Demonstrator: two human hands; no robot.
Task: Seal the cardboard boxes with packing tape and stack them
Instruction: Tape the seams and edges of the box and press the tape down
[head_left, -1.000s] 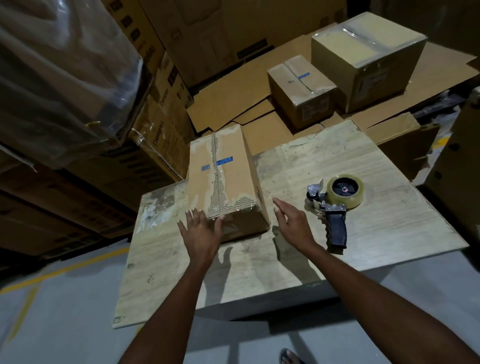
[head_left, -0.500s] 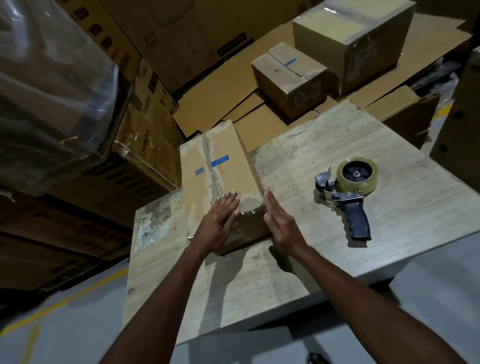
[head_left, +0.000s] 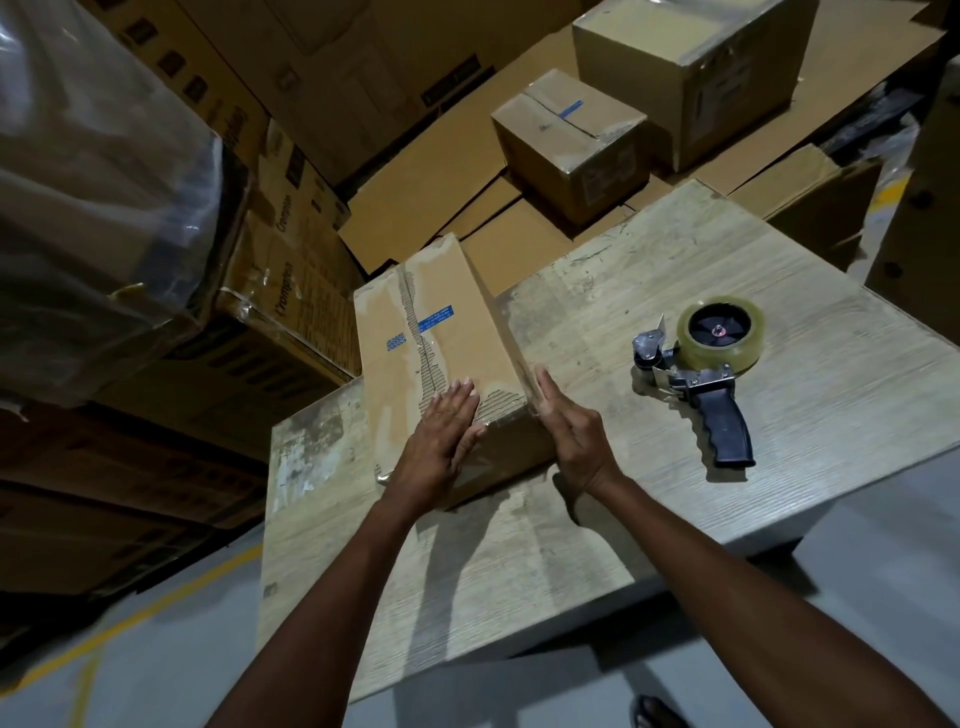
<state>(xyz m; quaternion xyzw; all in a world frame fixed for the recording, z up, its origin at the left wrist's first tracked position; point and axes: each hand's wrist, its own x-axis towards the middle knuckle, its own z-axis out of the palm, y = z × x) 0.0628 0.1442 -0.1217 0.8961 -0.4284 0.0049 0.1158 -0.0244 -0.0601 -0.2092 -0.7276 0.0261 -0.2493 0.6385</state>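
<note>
**Box on the table, both hands flat on it, tape gun parked off to the side**

The cardboard box (head_left: 441, 338) sits on the far left part of the wooden table (head_left: 519, 571), long side running away from the camera. The top is pretty beat up. There's a torn strip down the middle seam with the corrugation showing, some shiny clear tape over it, and a couple of blue stickers.

The left hand (head_left: 441, 441) lies flat on the top of the box at the near end, fingers straight and together, not gripping anything. The right hand (head_left: 571, 436) is open too, fingers straight and pressed up against the right side of the box at its near corner. So both palms are on the box and nothing is being held.

The tape dispenser (head_left: 701, 374) lies on the table to the right, well apart from the box and from both hands. Its black pistol handle points toward the person and it's loaded with a clear roll.

Behind the table, a small taped box (head_left: 566, 140) and a bigger box (head_left: 691, 67) stand on flattened cardboard sheets (head_left: 415, 197). Off to the left there's a plastic-wrapped stack (head_left: 93, 182) of cartons.
</note>
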